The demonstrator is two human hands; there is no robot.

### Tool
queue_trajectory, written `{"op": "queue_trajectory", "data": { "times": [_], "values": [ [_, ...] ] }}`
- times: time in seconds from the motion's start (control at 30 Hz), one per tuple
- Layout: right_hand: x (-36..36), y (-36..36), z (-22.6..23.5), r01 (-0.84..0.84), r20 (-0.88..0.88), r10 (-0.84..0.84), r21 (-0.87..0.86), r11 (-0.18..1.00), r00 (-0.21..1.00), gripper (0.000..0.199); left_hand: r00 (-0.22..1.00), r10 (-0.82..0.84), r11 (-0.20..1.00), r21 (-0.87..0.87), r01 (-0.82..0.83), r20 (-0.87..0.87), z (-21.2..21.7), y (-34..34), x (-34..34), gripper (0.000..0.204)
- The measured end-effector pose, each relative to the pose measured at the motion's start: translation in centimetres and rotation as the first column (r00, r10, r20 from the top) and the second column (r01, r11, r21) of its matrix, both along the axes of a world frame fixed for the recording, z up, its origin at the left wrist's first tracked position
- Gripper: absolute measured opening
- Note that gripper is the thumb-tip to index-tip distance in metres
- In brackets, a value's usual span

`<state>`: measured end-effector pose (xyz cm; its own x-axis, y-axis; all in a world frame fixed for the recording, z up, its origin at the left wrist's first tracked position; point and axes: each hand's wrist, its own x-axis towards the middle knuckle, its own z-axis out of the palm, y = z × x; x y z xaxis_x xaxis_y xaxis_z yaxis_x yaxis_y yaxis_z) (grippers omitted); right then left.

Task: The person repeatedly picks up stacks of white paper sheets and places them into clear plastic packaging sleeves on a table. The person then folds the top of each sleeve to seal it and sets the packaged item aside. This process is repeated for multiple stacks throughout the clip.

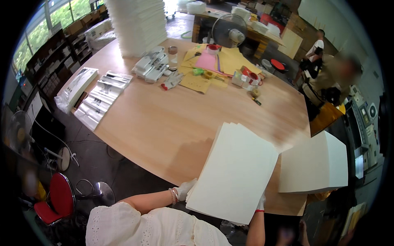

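Observation:
A thick stack of white paper sheets (236,172), its edges slightly uneven, slants over the near side of the wooden table (164,135). My left hand (187,189), in a white glove, grips the stack's lower left edge; its fingertips go out of sight by the paper. At the lower right edge my right hand (261,203), also gloved, holds the sheets, mostly hidden behind them. Just to the right stands a taller pile of white paper (308,164), by the table's right edge.
Toward the back lie yellow paper sheets (195,82), tape rolls (213,49), a loose glove (172,80) and a glass (172,57). Plastic-wrapped packs (102,100) lie at the left. A tall white stack (137,26) rises behind. A red chair (57,197) stands at left; people are at right.

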<state>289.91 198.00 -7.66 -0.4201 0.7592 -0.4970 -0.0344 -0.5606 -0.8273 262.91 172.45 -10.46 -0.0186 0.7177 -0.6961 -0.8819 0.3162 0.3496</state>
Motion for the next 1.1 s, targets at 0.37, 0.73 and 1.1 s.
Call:
{"op": "queue_trajectory", "data": {
  "times": [0.37,0.73,1.1],
  "values": [
    [-17.1,-10.7,-1.8,-0.111,-0.072,0.112,0.009,0.994,0.991,0.057,0.796,-0.1,0.944,0.196,0.265,-0.597,0.8,-12.2,-18.1,0.04],
    [-36.6,-21.3,-1.3,-0.193,-0.054,0.194,0.032,0.981,0.979,0.058,0.265,-0.053,0.955,0.028,0.295,-0.963,-1.1,-22.6,-35.7,0.024],
    [-43.2,-24.8,-2.6,-0.202,-0.087,0.203,0.018,0.979,0.975,0.059,0.895,0.053,0.995,0.095,-0.012,-0.442,-0.2,-25.5,-43.4,0.034]
  ]
}}
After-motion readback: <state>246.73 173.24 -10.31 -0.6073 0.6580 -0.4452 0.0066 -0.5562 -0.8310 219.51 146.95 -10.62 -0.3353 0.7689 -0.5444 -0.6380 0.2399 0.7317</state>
